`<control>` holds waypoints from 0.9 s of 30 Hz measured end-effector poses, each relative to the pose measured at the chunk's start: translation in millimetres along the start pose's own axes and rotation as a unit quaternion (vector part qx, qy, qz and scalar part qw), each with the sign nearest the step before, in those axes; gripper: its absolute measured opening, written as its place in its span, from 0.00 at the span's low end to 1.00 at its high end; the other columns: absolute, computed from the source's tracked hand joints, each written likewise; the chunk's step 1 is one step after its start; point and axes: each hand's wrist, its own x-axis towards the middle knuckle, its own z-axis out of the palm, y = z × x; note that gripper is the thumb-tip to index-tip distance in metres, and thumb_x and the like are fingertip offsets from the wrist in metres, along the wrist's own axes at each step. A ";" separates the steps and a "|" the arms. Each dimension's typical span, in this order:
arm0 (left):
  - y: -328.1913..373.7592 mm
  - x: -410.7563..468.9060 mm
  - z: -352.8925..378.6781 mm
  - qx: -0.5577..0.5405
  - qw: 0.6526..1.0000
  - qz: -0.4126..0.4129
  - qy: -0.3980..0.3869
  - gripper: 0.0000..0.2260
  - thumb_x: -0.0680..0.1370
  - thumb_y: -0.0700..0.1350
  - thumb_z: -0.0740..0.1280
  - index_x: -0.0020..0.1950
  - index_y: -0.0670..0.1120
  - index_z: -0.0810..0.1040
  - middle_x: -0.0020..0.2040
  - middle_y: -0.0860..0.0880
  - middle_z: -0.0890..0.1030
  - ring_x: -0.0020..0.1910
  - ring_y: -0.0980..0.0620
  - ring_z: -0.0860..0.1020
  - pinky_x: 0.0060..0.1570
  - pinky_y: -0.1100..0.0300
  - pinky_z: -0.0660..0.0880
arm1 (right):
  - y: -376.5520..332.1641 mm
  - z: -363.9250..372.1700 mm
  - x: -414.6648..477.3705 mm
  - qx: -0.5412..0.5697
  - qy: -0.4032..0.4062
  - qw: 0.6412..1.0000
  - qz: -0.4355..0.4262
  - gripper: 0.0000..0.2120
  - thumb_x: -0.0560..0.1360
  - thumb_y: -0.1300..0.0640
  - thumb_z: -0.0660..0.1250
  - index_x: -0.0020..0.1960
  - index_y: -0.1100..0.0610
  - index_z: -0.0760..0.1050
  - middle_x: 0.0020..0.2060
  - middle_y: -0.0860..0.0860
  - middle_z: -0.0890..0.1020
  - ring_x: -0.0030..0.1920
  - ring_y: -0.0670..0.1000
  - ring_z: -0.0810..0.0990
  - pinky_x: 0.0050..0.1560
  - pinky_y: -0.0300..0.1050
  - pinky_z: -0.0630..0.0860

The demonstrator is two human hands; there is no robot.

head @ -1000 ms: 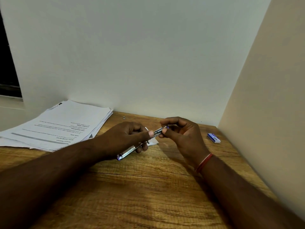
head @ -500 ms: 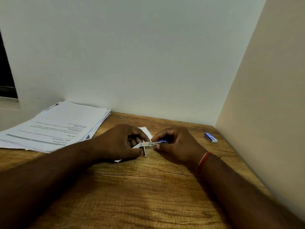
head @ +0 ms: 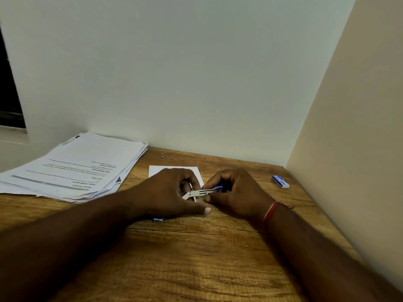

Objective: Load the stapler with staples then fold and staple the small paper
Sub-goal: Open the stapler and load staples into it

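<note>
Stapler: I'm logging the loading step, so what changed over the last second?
The left hand and right hand lowered the stapler toward the table, keeping hold; its metal arm now stands swung open. The small paper, blue box and paper stack stayed put.

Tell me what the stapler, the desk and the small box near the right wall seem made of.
The stapler: bare silvery metal, bright sheen, with a blue end that looks plastic. The desk: wood grain, matte; solid wood or laminate, cannot tell. The small box: blue and white, likely printed cardboard.
</note>
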 end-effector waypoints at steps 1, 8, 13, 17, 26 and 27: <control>1.7 0.3 1.9 0.005 1.000 -0.005 0.002 0.22 0.68 0.65 0.86 0.55 0.60 0.83 0.44 0.57 0.86 0.39 0.60 0.81 0.40 0.60 0.77 | -0.5 1.1 0.1 -0.003 0.006 1.000 -0.001 0.07 0.74 0.65 0.81 0.49 0.55 0.90 0.45 0.51 0.91 0.49 0.54 0.89 0.55 0.58 0.87; -2.1 -3.1 -0.9 0.003 1.000 0.025 0.002 0.16 0.73 0.47 0.80 0.56 0.63 0.82 0.47 0.59 0.86 0.45 0.55 0.85 0.47 0.53 0.84 | -2.6 2.9 1.0 -0.004 0.028 1.000 0.008 0.08 0.72 0.64 0.84 0.47 0.54 0.89 0.46 0.51 0.91 0.50 0.54 0.89 0.57 0.58 0.87; -5.0 -2.1 -6.1 0.003 0.996 0.075 0.042 0.17 0.75 0.45 0.81 0.58 0.63 0.85 0.49 0.60 0.86 0.48 0.58 0.85 0.49 0.59 0.85 | -0.9 -1.1 0.4 0.018 0.043 0.999 -0.001 0.11 0.68 0.63 0.85 0.48 0.58 0.88 0.47 0.51 0.90 0.49 0.50 0.89 0.53 0.44 0.87; -3.5 -0.3 -10.2 0.053 0.995 0.070 0.045 0.18 0.76 0.46 0.82 0.63 0.64 0.87 0.50 0.62 0.86 0.50 0.67 0.82 0.43 0.74 0.76 | 3.1 -2.8 2.9 -0.010 0.038 0.999 0.009 0.11 0.68 0.60 0.86 0.47 0.57 0.88 0.47 0.51 0.90 0.50 0.52 0.88 0.55 0.52 0.87; -14.8 7.2 -5.3 0.021 0.995 0.060 0.080 0.08 0.81 0.52 0.78 0.59 0.62 0.88 0.49 0.61 0.88 0.45 0.59 0.84 0.43 0.63 0.76 | 9.1 -2.9 8.8 -0.026 0.072 0.997 -0.007 0.04 0.77 0.56 0.81 0.50 0.50 0.88 0.44 0.49 0.89 0.40 0.42 0.82 0.43 0.40 0.80; -16.1 8.6 -5.5 0.019 0.996 0.061 0.068 0.06 0.83 0.52 0.76 0.59 0.61 0.89 0.48 0.60 0.89 0.46 0.58 0.84 0.44 0.60 0.77 | 9.8 -3.3 9.3 -0.031 0.067 0.997 -0.001 0.03 0.78 0.56 0.79 0.50 0.50 0.87 0.43 0.51 0.88 0.38 0.43 0.81 0.41 0.41 0.79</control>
